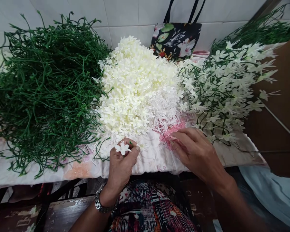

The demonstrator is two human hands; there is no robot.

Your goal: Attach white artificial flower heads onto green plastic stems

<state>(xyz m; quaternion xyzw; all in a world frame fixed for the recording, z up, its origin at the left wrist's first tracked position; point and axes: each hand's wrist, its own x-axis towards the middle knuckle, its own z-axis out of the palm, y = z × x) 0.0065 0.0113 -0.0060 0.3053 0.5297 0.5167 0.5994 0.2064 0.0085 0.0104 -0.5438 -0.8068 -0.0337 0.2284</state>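
My left hand [123, 161] is closed in a pinch at the front of the table, holding an artificial flower stem whose green tip [130, 142] shows between the fingers. A white artificial flower [122, 148] sits on it, over the curled fingers. My right hand [198, 153] is at the pink cloth [168, 137], thumb and fingers drawn together in a pinch; whatever is between them is too small to make out. On that cloth lies a heap of thin white stamens [163, 109]. Behind both hands rises a large pile of cream-white flower heads [135, 83].
A big tangle of green plastic stems [50, 87] fills the left side. Assembled white flower sprays [227, 87] lie at the right beside a brown cardboard box [277, 106]. A black floral bag [176, 42] stands against the tiled wall. Quilted cloth [87, 170] covers the table.
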